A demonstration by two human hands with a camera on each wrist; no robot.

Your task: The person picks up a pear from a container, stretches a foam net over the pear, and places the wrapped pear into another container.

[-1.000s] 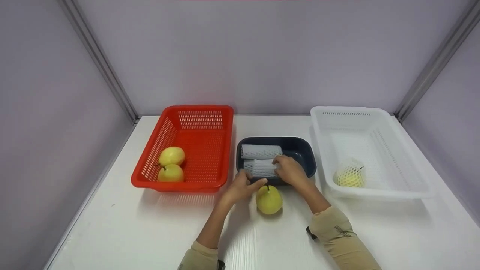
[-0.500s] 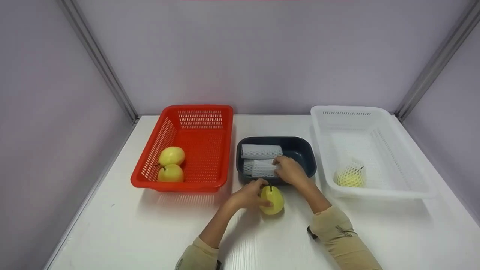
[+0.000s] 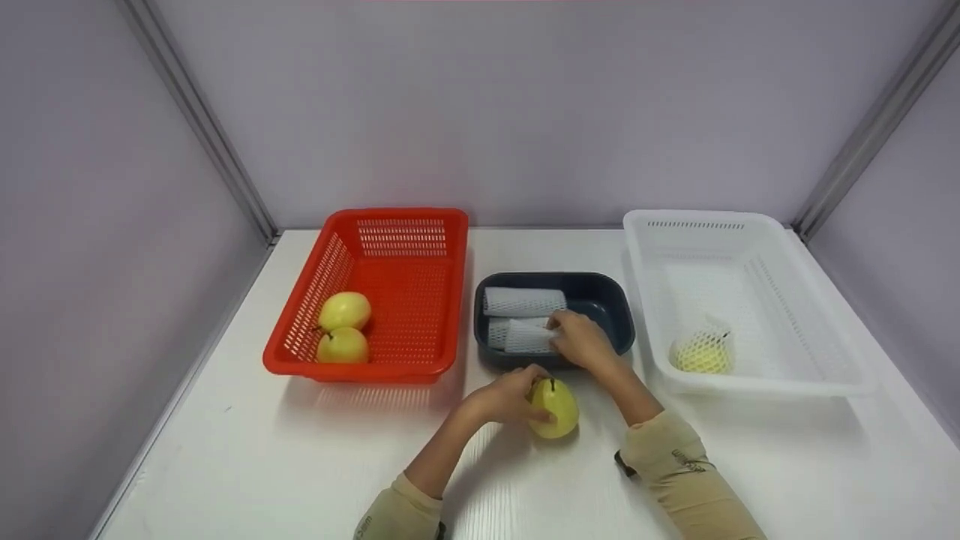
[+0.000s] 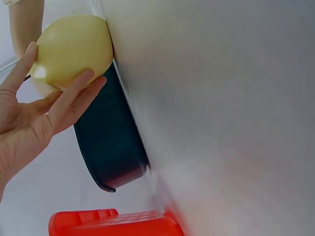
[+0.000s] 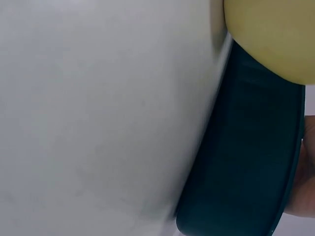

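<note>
In the head view my left hand holds a yellow-green pear by its left side, just in front of a dark blue box. The left wrist view shows thumb and fingers spread around the pear, low over the table. My right hand reaches over the box's front wall and pinches the right end of a white foam net sleeve. A second rolled foam net lies behind that one. In the right wrist view the box wall hides most of the right hand.
To the left, a red basket holds two bare pears. A white basket on the right contains one pear in a foam net. All stand on a white table with panels behind and at both sides.
My left hand has come off the box's front edge, taken hold of the pear and shifted it slightly right and towards me. The right hand has stayed at the foam net.
</note>
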